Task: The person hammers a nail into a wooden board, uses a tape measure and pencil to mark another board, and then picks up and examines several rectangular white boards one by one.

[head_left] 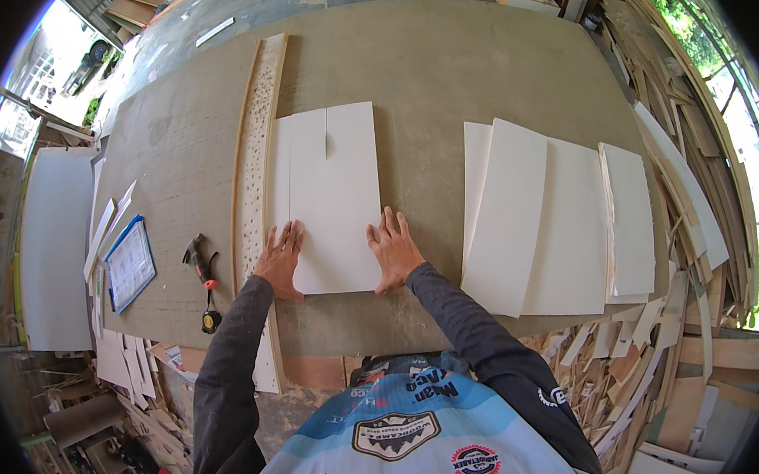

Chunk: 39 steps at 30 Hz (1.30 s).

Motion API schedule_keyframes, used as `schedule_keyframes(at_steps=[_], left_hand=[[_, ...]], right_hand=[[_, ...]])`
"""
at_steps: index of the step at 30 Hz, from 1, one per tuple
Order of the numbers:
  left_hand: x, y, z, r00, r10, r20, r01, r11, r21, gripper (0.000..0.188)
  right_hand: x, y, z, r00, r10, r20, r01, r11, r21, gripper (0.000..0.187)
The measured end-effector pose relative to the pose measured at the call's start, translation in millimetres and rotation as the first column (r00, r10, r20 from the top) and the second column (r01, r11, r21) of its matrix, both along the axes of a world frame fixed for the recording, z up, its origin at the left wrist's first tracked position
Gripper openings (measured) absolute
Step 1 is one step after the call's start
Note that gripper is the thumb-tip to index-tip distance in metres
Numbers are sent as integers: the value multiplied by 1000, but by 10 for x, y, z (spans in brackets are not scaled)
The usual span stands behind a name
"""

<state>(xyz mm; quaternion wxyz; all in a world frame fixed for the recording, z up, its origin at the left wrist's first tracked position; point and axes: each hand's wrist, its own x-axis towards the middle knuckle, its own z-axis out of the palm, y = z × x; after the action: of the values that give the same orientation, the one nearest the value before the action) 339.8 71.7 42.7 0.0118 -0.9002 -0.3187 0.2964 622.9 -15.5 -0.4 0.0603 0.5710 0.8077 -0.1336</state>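
In front of me, white rectangular panels (pixel 336 205) lie flat on the large brown worktable (pixel 439 68). A narrow seam runs down their left part, and a short slit shows near the far edge. My left hand (pixel 280 260) rests with fingers spread on the near left corner, beside a long pale board dotted with holes (pixel 257 149). Against the near right edge lies my right hand (pixel 394 249), its fingers spread and its thumb at the corner. Neither hand grasps anything.
Several white panels (pixel 509 220) overlap at the right of the table. To the left are a claw hammer (pixel 197 259), a tape measure (pixel 211 320) and a blue clipboard with paper (pixel 131 263). Wood offcuts (pixel 612 340) pile beside the near right edge; planks (pixel 676 114) lean beyond.
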Motion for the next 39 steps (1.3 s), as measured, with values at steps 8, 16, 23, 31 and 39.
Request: schedule_keyframes(at_steps=[8,16,23,31,39], left_hand=[[48,196,-21,1000,-5,-10,5,1000,12,148],[152,364,30,1000,13,5,-13,1000,5,149],[187,578,-50,1000,2,-17,-1,1000,28,148],[299,833,-25,999,0,-43,2,999,43,149],[380,1088,-36,999,19,-40,-18,999,32,148]], right_hand=[[62,195,42,1000,5,27,-5,1000,1,141],[110,391,74,999,0,51,2,999,-40,140],[161,601,76,999,-11,40,13,999,-48,140],[255,850,45,999,-31,-7,31,998,-45,138],[336,1094,5,999,-40,-29,39,998,-42,138]])
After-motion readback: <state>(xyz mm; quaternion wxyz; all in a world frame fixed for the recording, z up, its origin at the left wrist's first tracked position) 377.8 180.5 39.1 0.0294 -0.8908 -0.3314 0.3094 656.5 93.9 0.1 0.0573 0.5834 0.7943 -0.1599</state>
